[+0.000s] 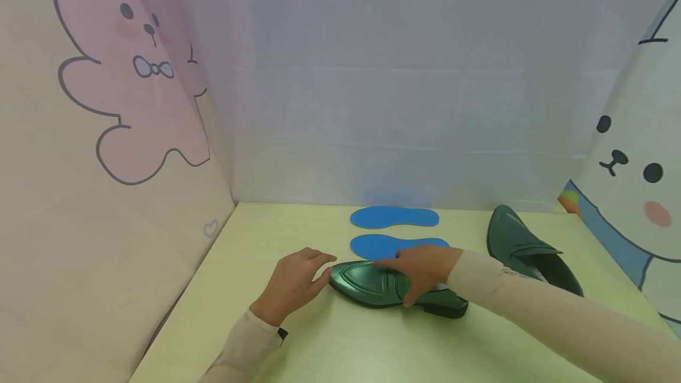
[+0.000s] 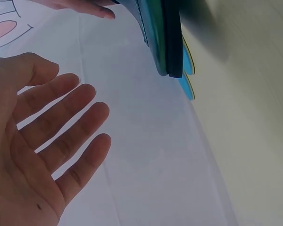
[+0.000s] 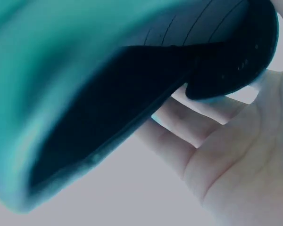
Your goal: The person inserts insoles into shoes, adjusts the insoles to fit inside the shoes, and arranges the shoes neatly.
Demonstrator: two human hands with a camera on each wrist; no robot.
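Observation:
A shiny green loafer [image 1: 367, 282] lies sideways in front of me, toe to the left. Across its middle, my right hand [image 1: 425, 268] grips it, thumb on the near side and fingers over the far side. In the right wrist view, the loafer's dark opening and green upper [image 3: 61, 61] fill much of the picture, the fingers [image 3: 179, 117] behind it. Just off the toe is my left hand [image 1: 295, 282], fingers spread and holding nothing. The left wrist view shows its palm [image 2: 52, 122] apart from the loafer's toe [image 2: 162, 52]. Whether the sole fully touches the table I cannot tell.
Two blue insoles [image 1: 393, 216] lie side by side behind the loafer, the nearer one [image 1: 380, 245] partly covered by my right hand. A second green loafer [image 1: 505, 235] sits at the right, past my right forearm. A white curtain [image 1: 372, 105] closes off the table's [image 1: 276, 223] back.

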